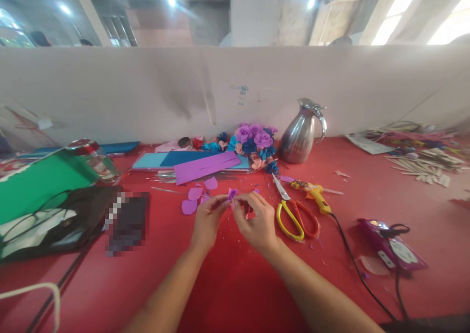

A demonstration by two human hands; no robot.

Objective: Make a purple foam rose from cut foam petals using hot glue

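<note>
Between the fingertips of my left hand [207, 219] and my right hand [259, 220] is a small purple paper flower [232, 194], pinched from both sides above the red table. Both hands are closed on it, and the fingers cover part of it. Left of my left hand lie loose purple paper petals [190, 206]. Beyond them a purple paper strip [205, 167] rests on blue sheets [154, 160]. Scissors [292, 215] with one yellow and one red handle lie right of my right hand, beside a yellow glue gun [315, 195].
Finished paper flowers [255, 139] stand at the back beside a steel jug [299, 134]. A purple power strip [391, 247] with cords lies right. On the left are a glass jar [95, 161], a green sheet [47, 183] and a dark bag [86, 220]. Thin sticks [422, 166] lie far right.
</note>
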